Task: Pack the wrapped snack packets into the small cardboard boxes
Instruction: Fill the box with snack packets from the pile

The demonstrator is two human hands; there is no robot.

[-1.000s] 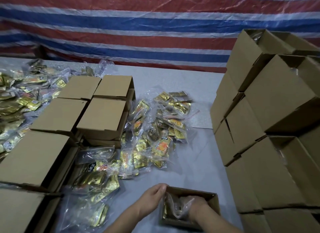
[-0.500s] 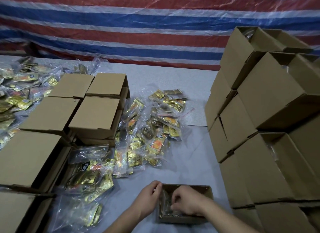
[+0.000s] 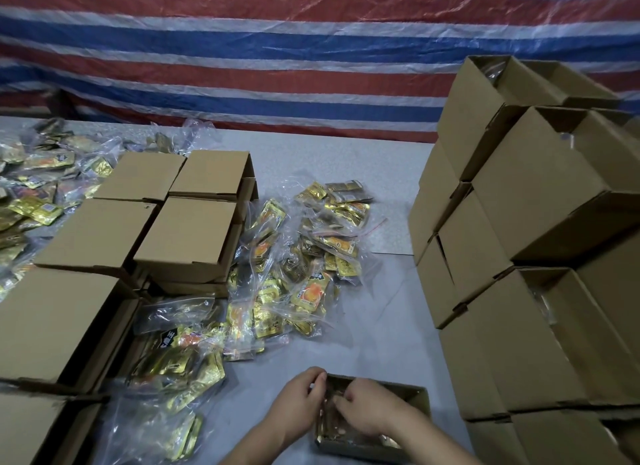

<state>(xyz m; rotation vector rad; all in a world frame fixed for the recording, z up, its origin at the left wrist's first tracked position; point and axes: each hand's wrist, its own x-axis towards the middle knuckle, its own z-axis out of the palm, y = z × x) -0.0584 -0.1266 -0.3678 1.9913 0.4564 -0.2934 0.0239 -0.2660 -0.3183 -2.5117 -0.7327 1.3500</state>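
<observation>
the open box (image 3: 417, 400), plain brown corrugated card, rests on the grey table (image 3: 381, 312) at the near edge; the left hand (image 3: 299, 400) curls over its left wall while the right hand (image 3: 365, 407) pinches crinkled clear wrap inside it. glossy gold foil snack packets (image 3: 304, 257) in clear zip bags lie beyond the box, their print too blurred to read, with stacked boxes (image 3: 512, 291) to its right.

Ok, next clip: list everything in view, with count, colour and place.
open box: one, brown cardboard, near edge, under both hands.
closed boxes: several, brown, grouped at left.
stacked boxes: many, brown, piled at right, tops open.
bagged snack packets: many, gold in clear plastic, centre and far left.
table: one, grey.
tarp: one, red, white and blue stripes, behind.
left hand: at the box's left rim.
right hand: inside the box; grip unclear.
</observation>
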